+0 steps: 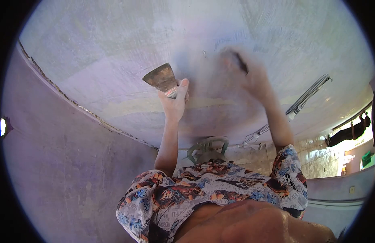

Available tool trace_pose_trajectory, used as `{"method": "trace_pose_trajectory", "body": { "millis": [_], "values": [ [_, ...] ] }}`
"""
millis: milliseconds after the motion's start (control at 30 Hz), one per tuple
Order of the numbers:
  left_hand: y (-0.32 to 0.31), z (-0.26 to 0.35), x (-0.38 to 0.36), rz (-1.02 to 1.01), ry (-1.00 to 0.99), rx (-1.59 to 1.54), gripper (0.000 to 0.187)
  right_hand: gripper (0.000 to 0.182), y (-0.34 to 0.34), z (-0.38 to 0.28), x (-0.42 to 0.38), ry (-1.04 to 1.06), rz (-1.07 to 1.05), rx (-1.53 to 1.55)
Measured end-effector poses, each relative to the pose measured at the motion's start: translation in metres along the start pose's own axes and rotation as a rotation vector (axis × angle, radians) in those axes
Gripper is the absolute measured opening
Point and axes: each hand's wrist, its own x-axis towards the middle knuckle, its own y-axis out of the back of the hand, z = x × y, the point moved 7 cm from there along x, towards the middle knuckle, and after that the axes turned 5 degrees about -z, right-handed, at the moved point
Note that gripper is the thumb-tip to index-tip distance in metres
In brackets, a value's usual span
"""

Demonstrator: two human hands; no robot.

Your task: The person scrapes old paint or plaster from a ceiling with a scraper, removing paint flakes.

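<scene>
At a wall point(114, 77), a left hand point(174, 104) grips a scraper point(161, 77) tilted upward, seemingly clear of the right hand point(254, 81), whose fingers are too blurred to tell open or closed.

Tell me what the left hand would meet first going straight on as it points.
Probably the pale plastered surface, with the scraper in the left hand touching first; how far off it is stays unclear.

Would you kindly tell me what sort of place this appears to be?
Probably a room being renovated or refinished: the left hand holds a worn, broad scraper, the large surface in front looks patchy and unevenly coated, and a bundle of wires is exposed.
</scene>
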Motion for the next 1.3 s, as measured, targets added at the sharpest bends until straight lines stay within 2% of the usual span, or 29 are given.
{"method": "trace_pose_trajectory", "body": {
  "millis": [67, 100, 167, 233, 267, 333, 433, 600, 667, 733, 967, 1133, 1200, 1300],
  "values": [
    [-0.001, -0.009, 0.005, -0.034, 0.032, -0.110, 0.022, 0.022, 0.029, -0.011, 0.038, 0.233, 0.114, -0.143],
    [-0.007, -0.009, 0.008, -0.057, 0.033, -0.133, 0.026, 0.022, 0.039, -0.010, 0.056, 0.236, 0.117, -0.152],
    [-0.014, -0.008, 0.014, -0.083, 0.024, -0.160, 0.030, 0.021, 0.061, -0.029, 0.078, 0.450, 0.351, -0.333],
    [-0.019, -0.020, 0.019, -0.086, 0.185, -0.133, 0.021, 0.017, 0.065, -0.035, 0.098, 0.485, 0.432, -0.362],
    [-0.025, -0.019, 0.020, -0.086, 0.182, -0.136, 0.021, 0.014, 0.069, -0.037, 0.101, 0.515, 0.511, -0.384],
    [-0.036, -0.014, 0.024, -0.025, 0.140, -0.087, 0.018, 0.014, 0.071, -0.029, 0.110, 0.448, 0.435, -0.332],
    [-0.049, -0.017, 0.030, -0.110, 0.058, -0.146, 0.023, 0.016, 0.070, -0.034, 0.118, 0.514, 0.428, -0.435],
    [-0.060, -0.019, 0.035, -0.119, 0.085, -0.216, 0.023, 0.016, 0.072, -0.043, 0.116, 0.717, 0.514, -0.491],
    [-0.062, -0.016, 0.035, -0.123, 0.089, -0.210, 0.022, 0.015, 0.073, -0.048, 0.114, 0.717, 0.520, -0.522],
    [-0.061, -0.007, 0.034, -0.136, 0.006, -0.197, 0.021, 0.014, 0.072, -0.050, 0.112, 0.717, 0.524, -0.551],
    [-0.075, 0.012, 0.036, -0.249, 0.002, -0.062, 0.017, 0.015, 0.083, -0.060, 0.103, 0.718, 0.572, -0.586],
    [-0.080, 0.013, 0.031, -0.219, 0.007, -0.170, 0.013, 0.015, 0.083, -0.064, 0.106, 0.734, 0.571, -0.602],
    [-0.078, 0.016, 0.030, -0.217, 0.051, -0.208, 0.013, 0.015, 0.081, -0.071, 0.105, 0.839, 0.579, -0.592],
    [-0.080, 0.015, 0.026, -0.223, 0.129, -0.235, 0.011, 0.014, 0.084, -0.067, 0.100, 0.716, 0.515, -0.641]
  ]
}}
